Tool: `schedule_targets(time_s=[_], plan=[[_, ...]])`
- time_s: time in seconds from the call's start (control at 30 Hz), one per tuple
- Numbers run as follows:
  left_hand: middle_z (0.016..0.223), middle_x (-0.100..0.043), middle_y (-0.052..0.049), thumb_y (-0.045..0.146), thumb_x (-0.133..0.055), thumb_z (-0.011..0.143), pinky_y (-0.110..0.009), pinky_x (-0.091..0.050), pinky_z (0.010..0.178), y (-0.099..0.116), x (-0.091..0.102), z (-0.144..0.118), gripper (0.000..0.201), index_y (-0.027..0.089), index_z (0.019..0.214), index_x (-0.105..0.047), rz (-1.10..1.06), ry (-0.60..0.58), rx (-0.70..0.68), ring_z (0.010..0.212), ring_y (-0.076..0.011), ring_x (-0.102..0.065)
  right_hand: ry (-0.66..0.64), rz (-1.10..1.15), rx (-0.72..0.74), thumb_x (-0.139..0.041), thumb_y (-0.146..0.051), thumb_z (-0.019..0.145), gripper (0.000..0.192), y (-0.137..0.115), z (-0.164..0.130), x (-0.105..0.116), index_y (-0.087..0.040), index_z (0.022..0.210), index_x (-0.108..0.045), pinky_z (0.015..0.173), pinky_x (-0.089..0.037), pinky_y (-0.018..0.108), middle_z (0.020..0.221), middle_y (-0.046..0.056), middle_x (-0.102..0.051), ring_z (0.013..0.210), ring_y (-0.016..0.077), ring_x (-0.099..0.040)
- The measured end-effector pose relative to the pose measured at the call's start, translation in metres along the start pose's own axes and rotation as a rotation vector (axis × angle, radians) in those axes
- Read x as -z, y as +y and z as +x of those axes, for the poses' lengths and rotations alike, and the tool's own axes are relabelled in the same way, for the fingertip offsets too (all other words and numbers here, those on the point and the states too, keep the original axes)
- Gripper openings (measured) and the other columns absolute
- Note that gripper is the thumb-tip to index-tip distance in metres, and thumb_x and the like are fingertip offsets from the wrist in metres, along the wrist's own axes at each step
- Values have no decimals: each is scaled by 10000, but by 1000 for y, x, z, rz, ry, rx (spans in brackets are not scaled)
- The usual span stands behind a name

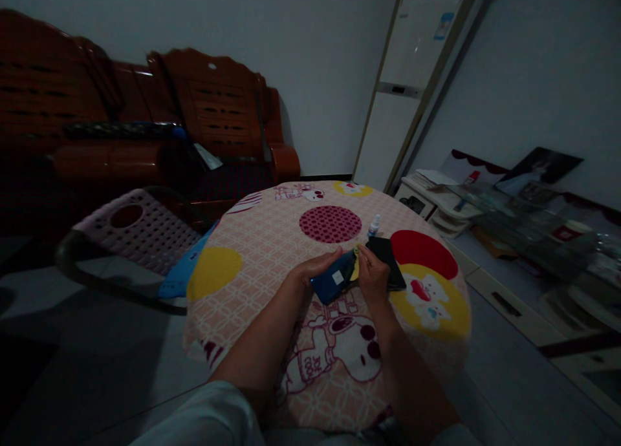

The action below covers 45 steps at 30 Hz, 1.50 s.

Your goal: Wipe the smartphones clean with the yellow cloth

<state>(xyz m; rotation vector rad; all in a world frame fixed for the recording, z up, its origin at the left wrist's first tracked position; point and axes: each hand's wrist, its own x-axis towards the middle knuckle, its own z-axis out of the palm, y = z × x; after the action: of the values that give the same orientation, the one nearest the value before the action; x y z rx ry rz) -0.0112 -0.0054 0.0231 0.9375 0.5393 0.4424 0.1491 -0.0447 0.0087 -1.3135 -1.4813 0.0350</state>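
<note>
**Yellow cloth coming out of the blue case**

While our left hand (pixel 317 267) cups the blue case (pixel 334 278) above the table (pixel 262 252), our right hand (pixel 371 275) pinches a yellow cloth (pixel 356 265) at its mouth. Looks like the pulling-out step; next needs a steady tug. Black phone (pixel 388 260) and small bottle (pixel 373 225) sit just beyond.
</note>
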Motion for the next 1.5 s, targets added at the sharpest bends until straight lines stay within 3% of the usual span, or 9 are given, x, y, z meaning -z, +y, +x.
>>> schedule_targets(time_s=[0.37,0.57,0.93,1.1,1.3,1.5], plan=[[853,-674,-111,599,-456,849,-328,-520,583,-3,8,2,574,166,1208,-571,-47,-18,-49,617,-207,-646,58,100,-139,-497,-304,855,318,-1,0,-2,-137,996,-728,715,-567,315,902,103,-748,776,220,-709],[815,-674,-120,639,-437,835,-344,-525,604,-3,13,4,613,135,1138,-611,-96,1,-13,645,-228,-660,-3,112,-133,-505,-285,844,317,-3,-2,-4,-143,1025,-722,698,-570,302,950,98,-743,793,219,-711],[803,-670,-86,596,-497,830,-286,-523,612,-1,15,8,543,129,1076,-625,-163,109,-107,610,-168,-643,-124,140,-49,-500,-248,840,293,-8,-6,-9,-181,1009,-729,777,-577,330,976,84,-738,884,231,-710],[837,-675,-101,587,-487,842,-299,-529,634,-1,13,8,533,126,1074,-622,-160,92,-116,646,-180,-655,-95,104,-28,-476,-259,869,306,-7,-5,-5,-181,1047,-713,816,-566,325,1007,81,-732,917,227,-702],[867,-684,-105,616,-474,833,-338,-535,630,-2,14,6,560,153,1124,-596,-141,60,-31,660,-210,-664,-34,57,-37,-461,-264,883,329,-2,-3,-1,-156,1086,-696,793,-568,318,1041,102,-720,933,231,-697],[824,-678,-76,541,-462,879,-282,-517,640,-2,10,7,489,146,1127,-609,-101,102,-107,642,-166,-643,-65,95,-6,-474,-279,894,330,-3,-7,-7,-144,1104,-689,810,-569,327,1049,118,-715,927,235,-699]])
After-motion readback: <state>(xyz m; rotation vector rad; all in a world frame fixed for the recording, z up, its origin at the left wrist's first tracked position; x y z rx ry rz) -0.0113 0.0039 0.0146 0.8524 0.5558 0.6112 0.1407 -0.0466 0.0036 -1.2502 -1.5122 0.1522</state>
